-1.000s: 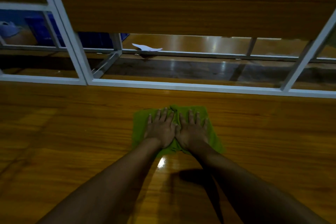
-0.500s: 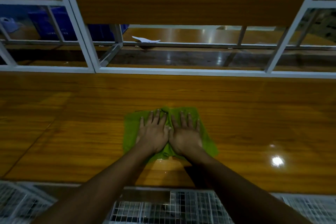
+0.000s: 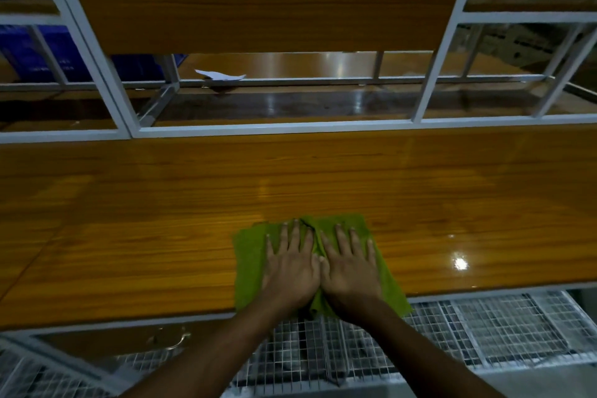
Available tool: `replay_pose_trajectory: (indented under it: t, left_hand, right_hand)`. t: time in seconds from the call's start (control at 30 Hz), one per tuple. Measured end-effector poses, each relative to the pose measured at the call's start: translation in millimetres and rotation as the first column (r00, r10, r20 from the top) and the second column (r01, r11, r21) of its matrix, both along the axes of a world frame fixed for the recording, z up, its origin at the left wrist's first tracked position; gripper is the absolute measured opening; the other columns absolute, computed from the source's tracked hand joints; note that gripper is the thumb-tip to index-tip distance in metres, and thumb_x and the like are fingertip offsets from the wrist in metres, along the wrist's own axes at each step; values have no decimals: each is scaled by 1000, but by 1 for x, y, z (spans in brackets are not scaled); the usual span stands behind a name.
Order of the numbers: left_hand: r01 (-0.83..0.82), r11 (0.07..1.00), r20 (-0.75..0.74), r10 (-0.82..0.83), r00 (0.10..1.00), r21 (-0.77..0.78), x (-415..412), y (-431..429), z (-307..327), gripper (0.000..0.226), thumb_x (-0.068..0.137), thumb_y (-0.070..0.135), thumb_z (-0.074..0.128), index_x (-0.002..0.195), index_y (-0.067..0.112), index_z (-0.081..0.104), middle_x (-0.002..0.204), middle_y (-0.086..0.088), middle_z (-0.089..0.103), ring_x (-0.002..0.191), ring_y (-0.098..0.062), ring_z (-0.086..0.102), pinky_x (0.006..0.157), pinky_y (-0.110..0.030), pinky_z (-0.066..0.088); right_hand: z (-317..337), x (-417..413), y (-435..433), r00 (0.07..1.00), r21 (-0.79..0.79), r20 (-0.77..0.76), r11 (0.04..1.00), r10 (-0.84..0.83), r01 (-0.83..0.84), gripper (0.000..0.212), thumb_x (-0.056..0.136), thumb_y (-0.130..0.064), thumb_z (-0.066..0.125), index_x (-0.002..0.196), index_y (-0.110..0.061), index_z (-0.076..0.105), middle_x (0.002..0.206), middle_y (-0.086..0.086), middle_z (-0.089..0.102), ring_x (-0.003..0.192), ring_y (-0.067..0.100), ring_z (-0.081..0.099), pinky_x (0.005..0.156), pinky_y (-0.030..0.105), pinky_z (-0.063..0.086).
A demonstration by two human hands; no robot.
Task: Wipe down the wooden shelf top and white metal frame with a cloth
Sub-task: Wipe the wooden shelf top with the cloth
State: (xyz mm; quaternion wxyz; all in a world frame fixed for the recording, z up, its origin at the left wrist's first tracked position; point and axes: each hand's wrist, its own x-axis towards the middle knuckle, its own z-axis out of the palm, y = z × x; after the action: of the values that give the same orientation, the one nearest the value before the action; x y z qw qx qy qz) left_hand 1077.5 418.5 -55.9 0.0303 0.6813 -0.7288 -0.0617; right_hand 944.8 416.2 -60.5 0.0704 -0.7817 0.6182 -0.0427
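Green cloth (image 3: 250, 255) lies beneath left grip (image 3: 290, 266) and right grip (image 3: 350, 268).

Green cloth (image 3: 248, 255) lies flat (slightly rumpled) at the near edge of the glossy wooden shelf top (image 3: 161, 203); white metal frame (image 3: 258, 131) behind.

1. The cloth (image 3: 250, 268) lies on the shelf top (image 3: 145, 223), at its near edge and right of the middle; its near hem reaches just over that edge.
2. The left hand (image 3: 290, 268) and right hand (image 3: 350, 268) lie flat on the cloth, side by side, thumbs touching.
3. The frame (image 3: 258, 131) runs along the top's far edge, with uprights rising at left and right.
4. Behind that rail lies a lower board (seen through the frame), with a paper scrap (image 3: 219, 75) on it, left of the middle.
5. A panel (image 3: 258, 13) sits in the frame above that gap.
6. Mesh (image 3: 484, 326) lies below the near edge; a handle (image 3: 171, 341) sits to its left.
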Motion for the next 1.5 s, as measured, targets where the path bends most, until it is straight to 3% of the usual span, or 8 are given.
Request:
replay_pose_trajectory:
  t: [0.2,0.37,0.5,0.67,0.97,1.07,1.37,1.5]
  left_hand:
    - [78,997,-28,-78,997,-14,-32,-33,3,87,79,52,-14,157,20,7,165,-10,-5,151,-31,-5,119,-59,0]
    - [117,993,-25,-117,993,-11,-29,-66,-2,64,99,47,10,157,21,7,165,-8,-4,152,-29,-5,119,-57,-1]
    - [99,995,-43,-99,994,-8,-8,-91,-3,61,102,46,17,158,24,9,166,-4,-3,152,-25,-6,120,-54,-1]
    - [20,1000,-45,-21,999,-5,39,-103,-5,59,103,49,17,158,28,8,166,0,-5,152,-22,-6,120,-53,-2]
    - [-142,989,29,143,989,-32,152,-45,-2,59,103,47,17,158,27,9,166,-1,-2,152,-23,0,121,-53,2]
    - [-186,982,30,187,982,-10,177,-19,-1,59,104,47,14,158,27,6,166,0,-5,152,-22,-4,121,-52,-1]
    - [-204,979,58,203,977,4,164,36,0,61,104,48,13,158,22,6,165,-4,-9,152,-25,-7,121,-53,0]
    - [-190,982,64,190,980,-2,130,47,0,62,103,48,12,158,20,6,165,-7,-10,152,-27,-9,120,-55,0]
  right_hand:
    - [-1,-34,-27,997,-18,-52,998,-60,59,78,84,-58,-15,157,-35,0,166,2,-6,152,25,-9,120,54,-4]
    - [-1,-31,-63,989,24,-96,994,-108,111,72,90,-58,-4,157,-33,0,166,5,-7,152,28,-8,119,57,0]
    - [-3,-9,-90,987,43,-94,990,-131,136,62,101,-55,12,158,-32,0,166,7,-7,152,31,-9,118,60,-2]
    - [-1,40,-102,993,22,-78,996,-84,86,62,102,-54,14,157,-32,-1,166,9,-7,151,33,-8,118,60,-3]
    - [4,154,-65,990,-1,-53,991,130,-131,61,101,-51,17,158,-30,7,166,11,0,151,36,-4,117,63,-2]
    - [4,177,-44,980,23,-43,981,194,-193,61,101,-51,12,158,-30,2,166,10,-4,151,35,-8,116,63,-4]
    - [2,163,8,969,2,-8,969,248,-248,60,102,-49,12,158,-32,1,166,7,-6,152,30,-9,119,58,-6]
    - [1,128,22,971,-14,13,971,238,-237,66,95,-52,-1,158,-33,2,166,5,-5,152,28,-8,120,56,-6]
